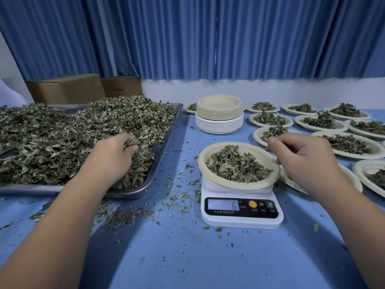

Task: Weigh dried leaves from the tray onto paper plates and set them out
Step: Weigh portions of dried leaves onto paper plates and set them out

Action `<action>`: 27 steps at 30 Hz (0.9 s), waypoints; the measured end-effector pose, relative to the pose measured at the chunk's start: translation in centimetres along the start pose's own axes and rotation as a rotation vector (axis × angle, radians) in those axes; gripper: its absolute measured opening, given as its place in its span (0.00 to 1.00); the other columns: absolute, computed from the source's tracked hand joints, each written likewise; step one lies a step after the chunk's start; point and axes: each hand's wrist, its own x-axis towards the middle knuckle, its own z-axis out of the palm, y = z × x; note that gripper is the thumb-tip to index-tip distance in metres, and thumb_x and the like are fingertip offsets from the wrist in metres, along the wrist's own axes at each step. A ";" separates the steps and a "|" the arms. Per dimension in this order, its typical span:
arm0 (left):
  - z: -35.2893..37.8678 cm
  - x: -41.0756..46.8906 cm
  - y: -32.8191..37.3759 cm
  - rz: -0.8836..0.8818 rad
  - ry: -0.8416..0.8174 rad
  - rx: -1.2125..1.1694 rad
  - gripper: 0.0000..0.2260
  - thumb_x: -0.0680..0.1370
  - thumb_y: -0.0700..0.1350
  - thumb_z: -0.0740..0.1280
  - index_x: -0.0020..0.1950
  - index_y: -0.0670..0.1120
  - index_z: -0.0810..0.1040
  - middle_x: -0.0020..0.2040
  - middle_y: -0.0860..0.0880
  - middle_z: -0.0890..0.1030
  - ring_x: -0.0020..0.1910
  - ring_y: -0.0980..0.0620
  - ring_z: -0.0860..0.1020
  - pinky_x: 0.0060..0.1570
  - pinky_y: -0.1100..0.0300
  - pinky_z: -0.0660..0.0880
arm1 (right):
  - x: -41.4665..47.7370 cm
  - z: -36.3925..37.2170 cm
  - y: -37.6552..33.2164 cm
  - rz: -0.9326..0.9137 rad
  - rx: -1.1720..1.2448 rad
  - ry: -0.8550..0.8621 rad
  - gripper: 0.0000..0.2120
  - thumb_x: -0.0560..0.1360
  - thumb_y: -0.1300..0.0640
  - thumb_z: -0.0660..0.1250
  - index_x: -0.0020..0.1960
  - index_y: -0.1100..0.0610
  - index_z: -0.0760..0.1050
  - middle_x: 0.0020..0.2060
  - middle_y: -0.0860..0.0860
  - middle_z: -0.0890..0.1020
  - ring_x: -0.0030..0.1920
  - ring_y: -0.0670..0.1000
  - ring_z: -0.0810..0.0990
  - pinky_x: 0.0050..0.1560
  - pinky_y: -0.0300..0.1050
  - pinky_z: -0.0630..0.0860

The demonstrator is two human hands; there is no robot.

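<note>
A large metal tray on the left is heaped with dried green leaves. My left hand is dug into the heap near the tray's right side, its fingers curled round a clump of leaves. A paper plate with a small pile of leaves sits on a white digital scale whose display shows a 6. My right hand hovers at the plate's right rim, thumb and fingers pinched together; I cannot tell whether they hold anything.
A stack of empty paper plates stands behind the scale. Several filled plates cover the table at right. Cardboard boxes sit behind the tray. Loose leaf bits litter the blue tabletop.
</note>
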 end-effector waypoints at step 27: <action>1.4 0.3 16.7 0.583 -0.183 -0.398 0.07 0.80 0.47 0.65 0.43 0.57 0.75 0.37 0.60 0.76 0.33 0.66 0.74 0.31 0.73 0.66 | 0.7 -0.6 1.0 0.030 0.097 0.069 0.15 0.77 0.54 0.66 0.34 0.58 0.80 0.24 0.47 0.75 0.23 0.42 0.72 0.26 0.30 0.66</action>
